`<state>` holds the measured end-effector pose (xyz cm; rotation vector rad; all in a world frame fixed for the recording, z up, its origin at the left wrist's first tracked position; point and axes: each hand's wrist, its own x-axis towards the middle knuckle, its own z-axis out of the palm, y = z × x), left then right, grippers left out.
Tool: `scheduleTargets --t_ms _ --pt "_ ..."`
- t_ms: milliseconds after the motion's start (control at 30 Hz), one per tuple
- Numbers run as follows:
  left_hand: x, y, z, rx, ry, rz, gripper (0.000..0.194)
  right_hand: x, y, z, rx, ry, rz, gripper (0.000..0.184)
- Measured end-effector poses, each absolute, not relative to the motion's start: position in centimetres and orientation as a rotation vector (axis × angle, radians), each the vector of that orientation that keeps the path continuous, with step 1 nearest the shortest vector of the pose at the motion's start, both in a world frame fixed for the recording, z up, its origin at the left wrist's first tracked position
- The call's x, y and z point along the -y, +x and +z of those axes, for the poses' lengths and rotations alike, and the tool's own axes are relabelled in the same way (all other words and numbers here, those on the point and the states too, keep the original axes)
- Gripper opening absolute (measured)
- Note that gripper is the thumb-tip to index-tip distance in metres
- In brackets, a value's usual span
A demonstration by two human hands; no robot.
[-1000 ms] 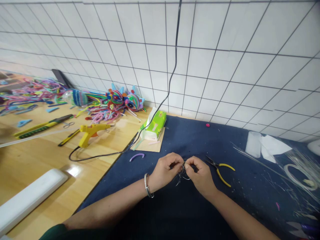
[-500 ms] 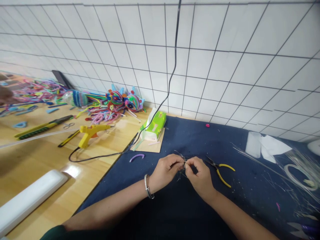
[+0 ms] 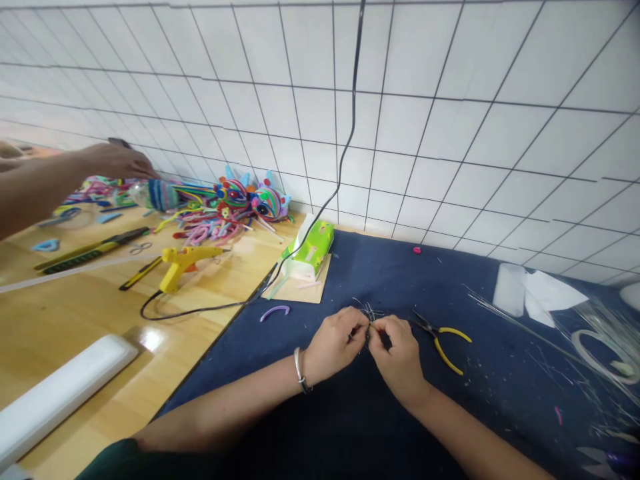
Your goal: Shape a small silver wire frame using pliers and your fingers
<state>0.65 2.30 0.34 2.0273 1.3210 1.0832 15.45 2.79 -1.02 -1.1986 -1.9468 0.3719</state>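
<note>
Fingertip to fingertip, my left hand [image 3: 336, 341] and my right hand [image 3: 400, 357] pinch a small bunch of thin wires [image 3: 369, 311]. Its fine ends fan out above my fingers, and the middle of the bunch is mostly hidden. Both hands are closed, held over the dark blue cloth [image 3: 390, 280]. Just right of my right hand lie yellow-handled pliers [image 3: 443, 339] with their handles spread. A purple curved piece [image 3: 275, 312] rests on the cloth to the left of my left hand.
A yellow glue gun [image 3: 183, 265], cutter knives [image 3: 95, 250] and colourful pipe cleaners [image 3: 205, 227] lie on the wooden table. Behind my hands is a green tissue pack [image 3: 315, 248]. Long wires [image 3: 525, 330] and a coil [image 3: 595, 357] sit at right. Another person's arm [image 3: 65, 177] reaches in.
The other person's arm has come in from the left over the pipe cleaners. My hands stay together, slightly turned, and the wire ends now spread more visibly above the fingers.
</note>
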Motion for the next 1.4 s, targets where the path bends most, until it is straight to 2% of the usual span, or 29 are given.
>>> scheduleTargets --t_ms 300,433,500,667,833,1100,1233,1400 --pt "-2.6 0.4 0.5 -1.371 1.914 1.098 0.011 -2.9 15.8 -0.3 1.975 -1.119 0.435 0.009" --pt "-2.6 0.2 0.6 -1.357 1.855 1.068 0.012 -3.2 15.9 -0.4 2.029 -1.038 0.4 0.026" --pt "-2.5 0.2 0.6 -1.348 1.867 1.059 0.012 -3.4 15.9 -0.7 2.096 -1.03 0.406 0.029" --pt "-2.3 0.1 0.6 -1.322 1.996 1.075 0.011 -3.7 16.1 -0.9 2.192 -1.102 0.355 0.012" --pt "-2.5 -0.5 0.5 -1.286 2.205 1.105 0.011 -3.8 16.2 -0.2 2.281 -1.142 0.272 0.006" --pt "-2.8 -2.7 2.5 -1.395 2.481 1.271 0.013 -3.3 15.9 0.5 2.351 -1.131 0.338 0.005" --pt "-3.1 -3.6 3.5 -1.501 2.466 1.442 0.014 -3.2 15.7 0.8 2.344 -1.096 0.41 0.008" --pt "-3.4 -4.3 3.7 -1.534 2.454 1.492 0.016 -3.0 15.5 0.9 2.361 -1.056 0.465 0.011"
